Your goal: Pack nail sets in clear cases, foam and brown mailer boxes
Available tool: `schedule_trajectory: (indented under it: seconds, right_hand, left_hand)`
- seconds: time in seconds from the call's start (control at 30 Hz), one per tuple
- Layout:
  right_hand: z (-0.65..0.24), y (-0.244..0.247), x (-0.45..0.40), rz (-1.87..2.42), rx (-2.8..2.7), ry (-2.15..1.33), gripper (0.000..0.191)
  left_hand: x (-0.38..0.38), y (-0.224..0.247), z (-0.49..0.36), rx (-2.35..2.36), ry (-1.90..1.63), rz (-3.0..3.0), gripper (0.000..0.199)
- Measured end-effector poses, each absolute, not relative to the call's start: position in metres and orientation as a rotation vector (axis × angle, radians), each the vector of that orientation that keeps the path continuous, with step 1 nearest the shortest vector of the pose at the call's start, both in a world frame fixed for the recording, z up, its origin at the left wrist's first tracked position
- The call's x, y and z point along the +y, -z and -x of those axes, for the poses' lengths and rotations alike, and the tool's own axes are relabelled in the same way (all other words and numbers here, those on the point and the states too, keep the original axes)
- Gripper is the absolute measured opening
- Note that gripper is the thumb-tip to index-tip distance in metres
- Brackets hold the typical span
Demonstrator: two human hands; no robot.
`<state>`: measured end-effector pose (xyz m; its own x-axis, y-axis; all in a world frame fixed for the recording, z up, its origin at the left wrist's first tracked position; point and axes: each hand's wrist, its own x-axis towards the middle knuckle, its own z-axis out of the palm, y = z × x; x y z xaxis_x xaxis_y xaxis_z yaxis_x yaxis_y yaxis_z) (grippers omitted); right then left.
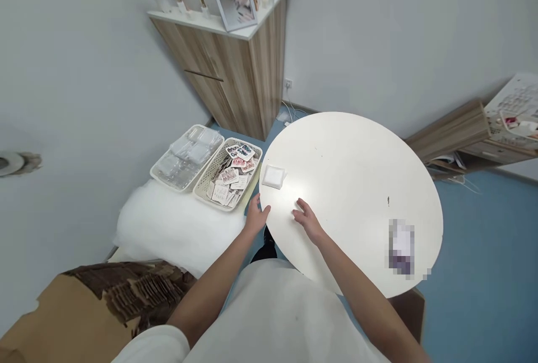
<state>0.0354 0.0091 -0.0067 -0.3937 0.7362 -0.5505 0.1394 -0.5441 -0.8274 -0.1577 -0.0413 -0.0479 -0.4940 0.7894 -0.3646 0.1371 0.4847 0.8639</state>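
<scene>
My left hand (pixel 257 215) hovers at the left edge of the round white table (pixel 357 167), thumb and fingers apart, with nothing in it. Over the tabletop, my right hand (pixel 308 218) also has its fingers spread and holds nothing. A small white, square packet (pixel 273 177) lies flat near the table's left rim, just beyond both hands and apart from them. Left of the table, a cream plastic basket (pixel 202 188) holds printed cards and small packets. Beside it a second basket (pixel 155 173) is filled with clear plastic-wrapped pieces.
White bubble-wrap-like material (pixel 176 223) lies below the baskets. An open cardboard box (pixel 63 318) with brown contents is at lower left. A wood-grain cabinet (pixel 227 71) stands behind, carrying a framed mirror (pixel 237 7). A blurred-out item (pixel 402 246) lies on the table's right side.
</scene>
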Motion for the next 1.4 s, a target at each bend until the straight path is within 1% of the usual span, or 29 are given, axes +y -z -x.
schedule_trajectory:
  seconds: [0.23, 0.43, 0.6, 0.77, 1.0, 1.13, 1.23, 1.3, 1.4]
  right_hand:
    - [-0.086, -0.008, -0.018, 1.292, -1.193, -2.062, 0.051]
    - [-0.092, 0.001, -0.037, 1.344, -1.275, -2.155, 0.042]
    - [-0.076, 0.006, -0.046, 1.352, -1.382, -2.216, 0.040]
    - [-0.051, 0.003, -0.056, 1.279, -1.476, -2.254, 0.038]
    - [0.002, -0.004, -0.083, 1.037, -1.747, -2.305, 0.039]
    - [0.049, -0.013, -0.107, 0.882, -1.960, -2.235, 0.040]
    - [0.085, -0.021, -0.130, 0.726, -2.192, -2.153, 0.041]
    - [0.107, -0.027, -0.146, 0.631, -2.333, -2.048, 0.041]
    - [0.137, -0.038, -0.168, 0.544, -2.475, -1.802, 0.043]
  left_hand:
    - [-0.084, 0.034, 0.101, 1.827, -1.105, -0.713, 0.038]
    - [-0.124, 0.022, 0.067, 1.724, -1.026, -0.752, 0.039]
    - [-0.160, 0.002, 0.076, 1.819, -1.017, -0.714, 0.038]
    - [-0.190, -0.008, 0.094, 1.918, -1.099, -0.590, 0.039]
    - [-0.231, -0.028, 0.127, 2.069, -1.255, -0.764, 0.039]
    - [-0.264, -0.046, 0.154, 2.174, -1.245, -0.820, 0.037]
    - [-0.293, -0.056, 0.177, 2.266, -1.253, -0.844, 0.032]
    - [-0.313, -0.060, 0.191, 2.363, -1.243, -0.838, 0.026]
    - [-0.341, -0.065, 0.207, 2.565, -1.186, -0.793, 0.019]
